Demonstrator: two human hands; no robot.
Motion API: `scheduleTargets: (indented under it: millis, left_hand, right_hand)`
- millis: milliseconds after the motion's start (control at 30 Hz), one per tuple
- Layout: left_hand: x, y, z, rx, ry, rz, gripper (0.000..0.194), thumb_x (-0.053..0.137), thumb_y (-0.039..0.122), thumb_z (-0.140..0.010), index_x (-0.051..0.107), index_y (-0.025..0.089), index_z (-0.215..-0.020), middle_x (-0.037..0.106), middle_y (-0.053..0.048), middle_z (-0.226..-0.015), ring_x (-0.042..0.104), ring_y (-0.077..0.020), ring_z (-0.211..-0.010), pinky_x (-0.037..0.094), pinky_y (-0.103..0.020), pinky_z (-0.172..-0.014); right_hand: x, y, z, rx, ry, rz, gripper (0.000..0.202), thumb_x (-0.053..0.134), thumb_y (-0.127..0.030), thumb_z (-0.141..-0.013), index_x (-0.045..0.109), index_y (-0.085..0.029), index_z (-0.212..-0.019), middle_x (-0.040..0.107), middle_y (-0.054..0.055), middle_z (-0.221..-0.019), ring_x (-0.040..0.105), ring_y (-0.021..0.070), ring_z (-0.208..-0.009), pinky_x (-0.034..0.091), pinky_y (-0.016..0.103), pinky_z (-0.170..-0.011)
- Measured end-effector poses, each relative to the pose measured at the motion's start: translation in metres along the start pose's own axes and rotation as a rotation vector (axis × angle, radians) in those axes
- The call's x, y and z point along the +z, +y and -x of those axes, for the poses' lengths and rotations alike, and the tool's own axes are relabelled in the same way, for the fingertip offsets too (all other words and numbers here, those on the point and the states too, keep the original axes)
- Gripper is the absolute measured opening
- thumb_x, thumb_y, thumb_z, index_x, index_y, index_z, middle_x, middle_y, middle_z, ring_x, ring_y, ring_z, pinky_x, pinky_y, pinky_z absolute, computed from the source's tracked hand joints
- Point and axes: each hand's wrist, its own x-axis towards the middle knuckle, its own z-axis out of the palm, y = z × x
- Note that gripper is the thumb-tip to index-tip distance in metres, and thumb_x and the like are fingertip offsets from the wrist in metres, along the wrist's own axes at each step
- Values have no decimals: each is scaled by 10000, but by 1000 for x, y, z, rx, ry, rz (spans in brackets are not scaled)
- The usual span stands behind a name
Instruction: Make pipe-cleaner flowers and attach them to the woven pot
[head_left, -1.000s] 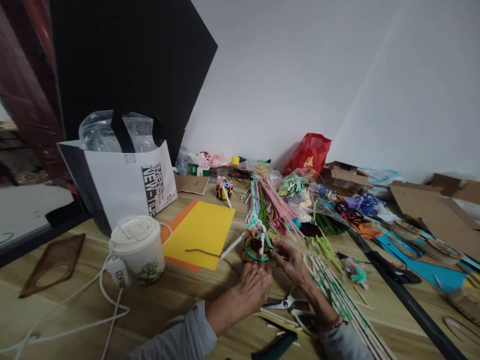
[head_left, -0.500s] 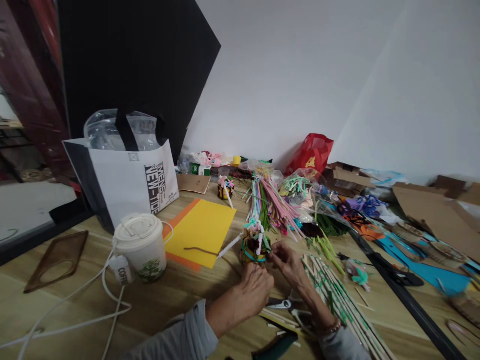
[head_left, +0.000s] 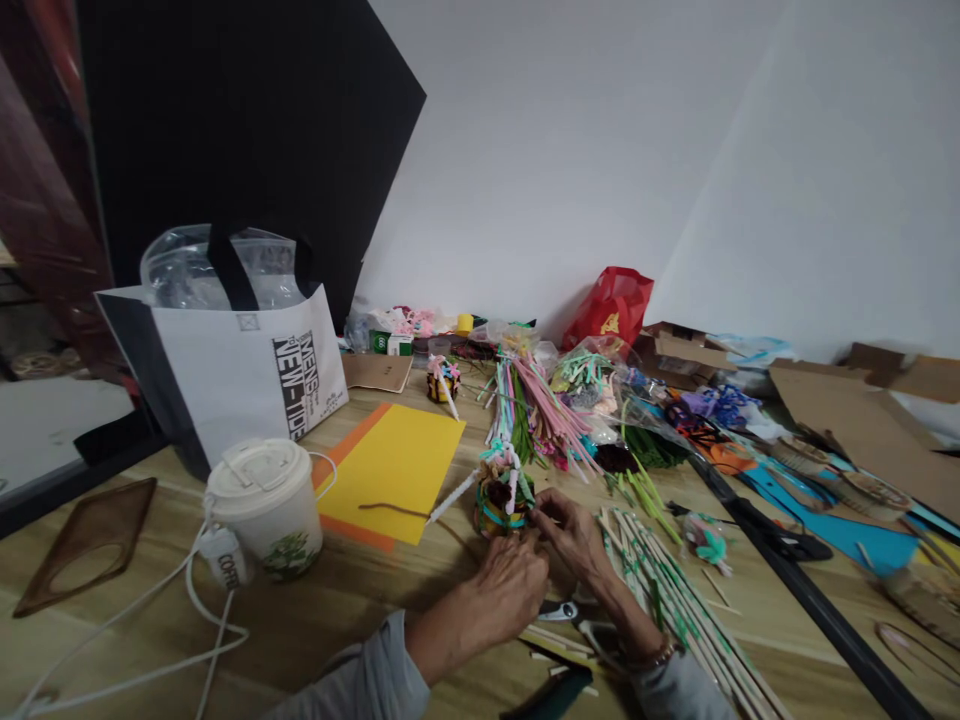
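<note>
A small yellow-and-dark basket [head_left: 501, 508] trimmed with pipe cleaners in teal, white and brown stands on the table just beyond my fingers. My left hand [head_left: 511, 585] is closed right in front of it, knuckles up. At the basket's right side, my right hand [head_left: 574, 532] pinches with thumb and forefinger, its fingertips close to the left hand. Whatever either hand grips is hidden or too small to make out. A thin brown pipe cleaner [head_left: 394, 508] lies across the yellow sheet [head_left: 405, 450] to the left. Scissors [head_left: 560, 611] lie below my hands.
A lidded coffee cup [head_left: 264, 510] with a white cord and a white shopping bag [head_left: 247, 370] stand at left. Bundled pipe cleaners [head_left: 547, 400] and a second small basket [head_left: 443, 379] lie farther back. Green-marked sticks [head_left: 682, 610] fan out at right, beside a black strip [head_left: 810, 590].
The view has shifted slightly, so most things appear a little farther left. My left hand has turned a little, and its fingers have come closer to my right hand's fingertips.
</note>
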Motion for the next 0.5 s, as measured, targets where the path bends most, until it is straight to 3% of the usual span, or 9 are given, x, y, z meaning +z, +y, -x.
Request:
scheduleTargets:
  millis: [133,300,500]
  left_hand:
    - [11,0,2,11,16,-1,220,390,202,-937,536,158,-1095,533,-134,-1293,435,-249,-1282,353,-404,-1064]
    - [17,1,1,-29,-91,99,273,382,217,-946,517,161,-1177,544,-125,-1275,428,-255,-1283,335,-406,-1079]
    - [11,4,-10,-58,-153,235,445,393,222,-936,365,172,-1377,478,-133,-1377,414,-264,-1292,323,-412,-1085]
  right_hand:
    - [0,1,0,-13,10,17,272,565,-452,-822,579,-185,-774,572,0,-654,537,158,-579,445,248,-533]
    - [1,-1,-1,10,6,49,239,546,-412,-815,568,-184,-749,561,-3,-656,530,153,-592,426,236,-538]
    - [-1,-14,1,36,-34,77,187,530,-350,-815,582,-182,-751,585,-3,-646,532,150,-592,407,227,-540]
